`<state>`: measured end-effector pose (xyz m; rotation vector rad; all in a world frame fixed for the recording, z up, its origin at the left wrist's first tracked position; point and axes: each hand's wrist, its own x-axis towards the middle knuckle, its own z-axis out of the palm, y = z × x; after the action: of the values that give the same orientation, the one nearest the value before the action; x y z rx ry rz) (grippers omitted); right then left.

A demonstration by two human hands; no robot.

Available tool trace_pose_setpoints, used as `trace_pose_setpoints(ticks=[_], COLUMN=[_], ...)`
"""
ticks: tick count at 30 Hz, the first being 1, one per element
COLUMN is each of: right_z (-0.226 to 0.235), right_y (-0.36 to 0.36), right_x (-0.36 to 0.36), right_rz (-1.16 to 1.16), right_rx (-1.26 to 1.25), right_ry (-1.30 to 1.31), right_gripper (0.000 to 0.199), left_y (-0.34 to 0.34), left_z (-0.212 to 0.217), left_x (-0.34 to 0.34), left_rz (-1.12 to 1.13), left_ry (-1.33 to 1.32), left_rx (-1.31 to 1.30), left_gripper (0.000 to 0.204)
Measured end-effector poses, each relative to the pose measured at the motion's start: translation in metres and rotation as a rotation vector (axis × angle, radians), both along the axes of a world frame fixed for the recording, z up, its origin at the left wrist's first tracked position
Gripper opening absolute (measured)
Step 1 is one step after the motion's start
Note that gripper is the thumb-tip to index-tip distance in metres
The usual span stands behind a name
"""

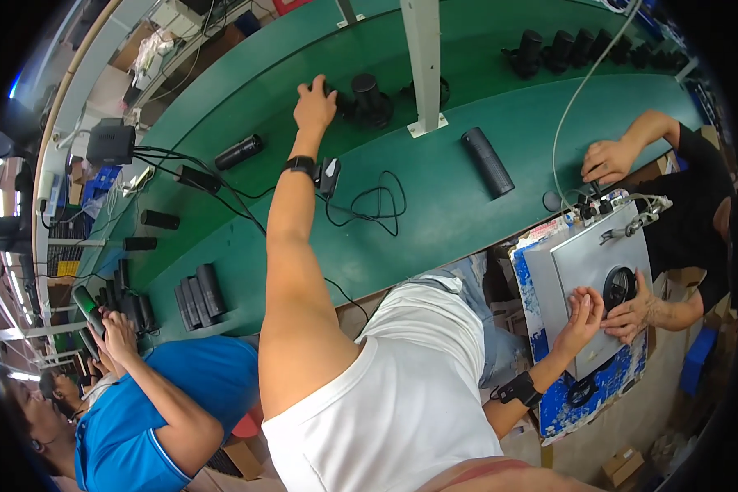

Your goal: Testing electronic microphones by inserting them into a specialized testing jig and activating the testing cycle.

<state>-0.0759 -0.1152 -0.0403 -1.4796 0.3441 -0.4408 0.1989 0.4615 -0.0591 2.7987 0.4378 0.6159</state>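
Stretched far across the green bench, my left hand (pixel 314 107) has its fingers curled over a black part (pixel 328 88), most of which the hand hides. Just right of it stands a black cylinder on a wider base (pixel 371 102). My right hand (pixel 580 318) holds nothing; its fingers are extended, close in front of a silver metal box (pixel 594 271). A co-worker's hand (pixel 627 316) rests on that box beside a black round part (pixel 620 287), near my fingertips. The co-worker's other hand (pixel 607 160) is at the fittings above the box.
A black cylinder (pixel 488 162) lies on the green bench (pixel 443 221), with a cable (pixel 377 209) nearby. A metal post (pixel 422 66) rises between the bench and the row of black parts (pixel 529 53). At left, a person in blue (pixel 164 410) holds a dark cylinder.
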Motion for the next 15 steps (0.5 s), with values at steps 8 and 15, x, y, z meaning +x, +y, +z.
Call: trace_pose_setpoints(ticks=[8, 15], right_z=[0.013, 0.011], right_y=[0.016, 0.127], right_x=[-0.011, 0.049], right_rz=[-0.012, 0.709], right_rx=[-0.098, 0.094], right_ry=[0.079, 0.268], right_gripper=[0.021, 0.042], left_y=[-0.029, -0.243], left_z=[0.081, 0.049], left_x=[-0.085, -0.150], left_rz=[-0.203, -1.198], left_ry=[-0.218, 0.697], left_rx=[-0.207, -1.312], left_gripper=[0.036, 0.045])
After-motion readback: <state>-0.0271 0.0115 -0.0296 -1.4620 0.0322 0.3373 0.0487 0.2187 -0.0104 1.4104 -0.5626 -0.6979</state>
